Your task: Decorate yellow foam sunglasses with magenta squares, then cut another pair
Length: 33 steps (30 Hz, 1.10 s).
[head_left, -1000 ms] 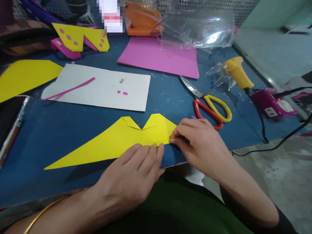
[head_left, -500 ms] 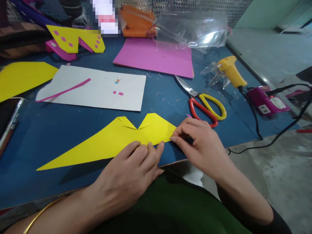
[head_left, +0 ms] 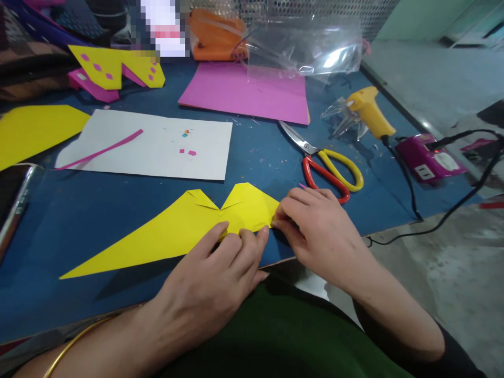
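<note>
A yellow paper shape (head_left: 157, 236) lies near the table's front edge, with a long point to the left and a notch in its upper edge. My left hand (head_left: 220, 268) grips its lower edge, fingers bent over the paper and the thumb below. My right hand (head_left: 311, 231) pinches the right end between thumb and fingers; that tip is hidden by the fingers. Just beyond my right hand are scissors (head_left: 314, 154) with one red and one yellow handle. Behind the yellow paper lies a white sheet (head_left: 157, 152) with a pink strip (head_left: 104, 149) and small pink pieces on it.
Pink sheets (head_left: 252, 92) and clear plastic packaging (head_left: 299, 44) lie at the back. A yellow glue gun (head_left: 370, 112) and a purple socket box (head_left: 427, 157) with cables are at the right. Yellow-and-pink cutouts (head_left: 104, 68) and another yellow sheet (head_left: 35, 128) lie at the left.
The fingertips of my left hand have moved slightly right along the lower edge, closer to my right hand. The whole view has shifted a little.
</note>
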Tool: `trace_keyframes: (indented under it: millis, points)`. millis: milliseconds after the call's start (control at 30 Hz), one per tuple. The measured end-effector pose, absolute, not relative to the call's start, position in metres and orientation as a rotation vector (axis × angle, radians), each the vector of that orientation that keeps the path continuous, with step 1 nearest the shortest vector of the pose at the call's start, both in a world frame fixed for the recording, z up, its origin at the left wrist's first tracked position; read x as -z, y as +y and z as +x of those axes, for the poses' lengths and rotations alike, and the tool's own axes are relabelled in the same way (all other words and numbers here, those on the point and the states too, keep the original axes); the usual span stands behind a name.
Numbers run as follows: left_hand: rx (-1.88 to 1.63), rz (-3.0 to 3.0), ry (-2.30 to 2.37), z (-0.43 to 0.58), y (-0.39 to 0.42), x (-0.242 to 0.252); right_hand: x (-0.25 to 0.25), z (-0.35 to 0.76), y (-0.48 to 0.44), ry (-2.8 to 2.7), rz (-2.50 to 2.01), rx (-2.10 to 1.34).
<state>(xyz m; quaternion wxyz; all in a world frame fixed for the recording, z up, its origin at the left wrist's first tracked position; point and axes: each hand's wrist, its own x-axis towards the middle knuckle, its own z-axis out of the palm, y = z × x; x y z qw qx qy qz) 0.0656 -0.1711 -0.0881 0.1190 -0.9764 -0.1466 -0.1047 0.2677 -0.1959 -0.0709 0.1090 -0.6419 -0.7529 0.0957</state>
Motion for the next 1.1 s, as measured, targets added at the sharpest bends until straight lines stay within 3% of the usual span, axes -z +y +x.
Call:
trace_keyframes:
  millis: [200, 633, 1100]
  points:
    - [0.263, -2.885, -0.489, 0.074, -0.170, 0.084, 0.075, 0.281, -0.199, -2.067, -1.797, -0.462]
    - [0.299, -2.820, -0.491, 0.076, -0.176, 0.082, 0.073, 0.273, -0.201, -2.136, -1.952, -0.261]
    - [0.295, -2.949, -0.464, 0.088, -0.170, 0.086, 0.077, 0.292, -0.212, -1.937, -1.896, -0.289]
